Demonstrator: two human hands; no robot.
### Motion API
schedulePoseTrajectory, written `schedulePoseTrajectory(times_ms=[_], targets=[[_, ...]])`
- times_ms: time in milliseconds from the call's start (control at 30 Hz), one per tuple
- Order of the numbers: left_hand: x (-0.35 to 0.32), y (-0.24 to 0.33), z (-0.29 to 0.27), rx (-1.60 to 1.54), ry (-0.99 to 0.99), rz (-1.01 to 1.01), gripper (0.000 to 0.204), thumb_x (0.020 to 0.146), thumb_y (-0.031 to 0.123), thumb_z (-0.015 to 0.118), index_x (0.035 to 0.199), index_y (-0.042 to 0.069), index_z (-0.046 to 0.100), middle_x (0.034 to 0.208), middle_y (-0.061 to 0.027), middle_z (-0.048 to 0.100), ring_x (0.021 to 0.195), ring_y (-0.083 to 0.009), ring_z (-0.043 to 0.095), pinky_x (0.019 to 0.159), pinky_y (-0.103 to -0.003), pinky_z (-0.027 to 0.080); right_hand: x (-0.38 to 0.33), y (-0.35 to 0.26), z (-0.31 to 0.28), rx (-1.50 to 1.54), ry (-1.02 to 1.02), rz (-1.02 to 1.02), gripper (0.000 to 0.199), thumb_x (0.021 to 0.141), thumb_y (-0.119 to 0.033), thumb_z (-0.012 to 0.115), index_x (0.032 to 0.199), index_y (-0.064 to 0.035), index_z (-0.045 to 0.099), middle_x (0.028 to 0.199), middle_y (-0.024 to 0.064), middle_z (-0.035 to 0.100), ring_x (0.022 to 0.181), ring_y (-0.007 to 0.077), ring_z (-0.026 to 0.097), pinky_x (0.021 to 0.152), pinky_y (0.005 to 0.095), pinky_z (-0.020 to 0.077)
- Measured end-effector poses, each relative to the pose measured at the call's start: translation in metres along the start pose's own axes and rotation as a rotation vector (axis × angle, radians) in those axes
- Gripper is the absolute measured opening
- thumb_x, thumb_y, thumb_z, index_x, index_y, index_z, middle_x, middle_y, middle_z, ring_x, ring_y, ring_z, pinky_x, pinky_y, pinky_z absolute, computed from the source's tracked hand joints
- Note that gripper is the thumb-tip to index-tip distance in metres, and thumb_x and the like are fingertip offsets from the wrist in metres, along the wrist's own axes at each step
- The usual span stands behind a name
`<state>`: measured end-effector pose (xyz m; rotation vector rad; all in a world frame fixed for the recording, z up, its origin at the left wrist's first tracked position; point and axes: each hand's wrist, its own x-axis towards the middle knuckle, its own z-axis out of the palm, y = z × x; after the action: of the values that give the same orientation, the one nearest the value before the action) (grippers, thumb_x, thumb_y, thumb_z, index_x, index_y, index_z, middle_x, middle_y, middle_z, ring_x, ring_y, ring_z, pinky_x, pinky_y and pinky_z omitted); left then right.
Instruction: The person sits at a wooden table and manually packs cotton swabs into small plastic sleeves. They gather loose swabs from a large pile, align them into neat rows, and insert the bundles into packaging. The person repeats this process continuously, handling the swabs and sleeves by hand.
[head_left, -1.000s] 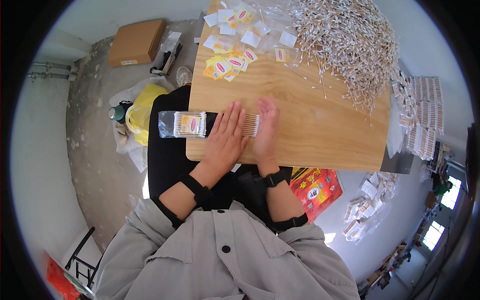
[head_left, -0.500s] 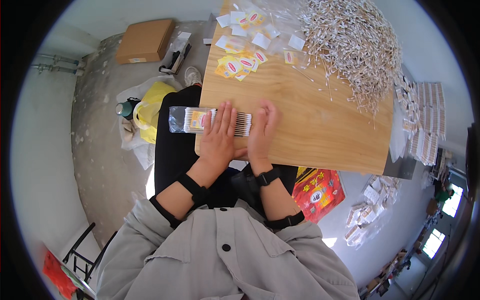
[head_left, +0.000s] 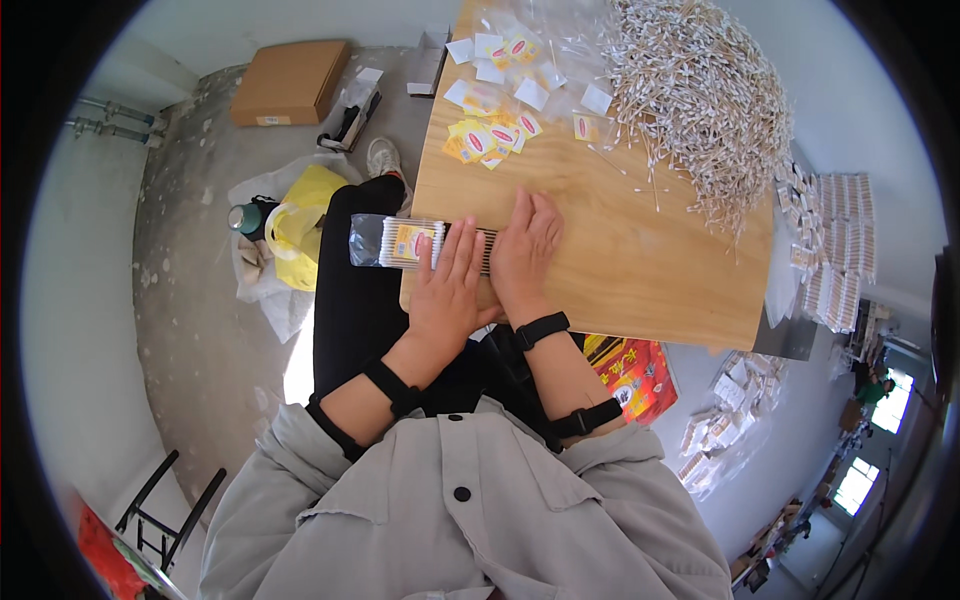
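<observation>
A flat row of cotton swabs point(head_left: 398, 262) lies at the table's left edge, partly inside a clear plastic bag point(head_left: 366, 240) whose end sticks out past the edge. On the swabs sits a yellow-and-white label card point(head_left: 416, 240). My left hand point(head_left: 447, 285) rests flat across the swabs, fingers stretched out and pointing away from me. At the right end of the row is my right hand point(head_left: 524, 255), its palm side against the swab ends and its fingers loosely bent. It hides those ends.
A big heap of loose cotton swabs point(head_left: 700, 100) covers the table's far right. Label cards point(head_left: 490, 138) and clear bags lie scattered at the far left of the wooden table point(head_left: 620, 270). Stacked swab packs point(head_left: 845, 225) stand beyond its right side. A cardboard box point(head_left: 290, 82) sits on the floor.
My right hand has moved left against the right end of the swabs, covering tips that showed before; its fingers are less curled. The left hand stays on the row. The whole view has shifted slightly.
</observation>
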<state>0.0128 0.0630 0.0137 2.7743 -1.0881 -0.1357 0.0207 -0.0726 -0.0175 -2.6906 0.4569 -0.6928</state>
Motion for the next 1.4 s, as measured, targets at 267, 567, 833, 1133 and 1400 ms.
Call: schedulePoseTrajectory(times_ms=[267, 567, 833, 1133, 1400], targets=[[-0.010, -0.008, -0.007, -0.023, -0.101, 0.111, 0.106, 0.076, 0.064, 0.066, 0.152, 0.000, 0.028, 0.162, -0.0148, 0.020, 0.151, -0.0255, 0.015, 0.121, -0.053, 0.007, 0.001, 0.002, 0.005, -0.014, 0.007, -0.021, 0.043, 0.086, -0.001, 0.053, 0.129, 0.0003, 0.049, 0.121, 0.0168, 0.049, 0.124, 0.0364, 0.044, 0.108, 0.0501, 0.0327], [-0.002, -0.010, 0.000, -0.048, -0.049, 0.060, 0.112, 0.072, 0.069, 0.065, 0.151, -0.002, 0.028, 0.161, -0.0177, 0.020, 0.151, -0.0288, 0.015, 0.120, -0.055, 0.007, 0.003, 0.000, 0.002, 0.025, -0.014, 0.004, 0.045, 0.083, 0.001, 0.053, 0.128, -0.0003, 0.051, 0.123, 0.0178, 0.049, 0.123, 0.0372, 0.043, 0.108, 0.0499, 0.0331], [-0.003, -0.012, -0.001, -0.039, -0.048, 0.075, 0.112, 0.074, 0.069, 0.064, 0.151, -0.002, 0.028, 0.161, -0.0179, 0.020, 0.151, -0.0292, 0.016, 0.119, -0.055, 0.008, 0.001, -0.001, 0.004, 0.027, 0.012, 0.024, 0.042, 0.084, 0.002, 0.053, 0.126, 0.0004, 0.052, 0.124, 0.0172, 0.049, 0.121, 0.0361, 0.044, 0.108, 0.0487, 0.0338], [-0.003, -0.083, -0.032, -0.492, 0.403, -0.256, 0.067, 0.080, 0.017, 0.075, 0.137, -0.001, 0.044, 0.138, -0.0212, 0.045, 0.128, -0.0368, 0.043, 0.110, -0.046, 0.033, 0.006, -0.003, 0.001, -0.006, 0.001, -0.024, 0.041, 0.086, 0.001, 0.052, 0.127, 0.0002, 0.051, 0.119, 0.0164, 0.048, 0.119, 0.0352, 0.045, 0.108, 0.0493, 0.0341], [0.002, -0.129, 0.024, -1.454, 0.317, -0.845, 0.045, 0.088, 0.029, 0.075, 0.115, -0.003, 0.060, 0.097, -0.0034, 0.065, 0.085, -0.0103, 0.060, 0.074, -0.024, 0.048, 0.007, -0.006, 0.000, -0.026, -0.019, -0.015, 0.039, 0.089, -0.001, 0.053, 0.128, 0.0006, 0.050, 0.119, 0.0158, 0.047, 0.121, 0.0345, 0.045, 0.110, 0.0514, 0.0328]])
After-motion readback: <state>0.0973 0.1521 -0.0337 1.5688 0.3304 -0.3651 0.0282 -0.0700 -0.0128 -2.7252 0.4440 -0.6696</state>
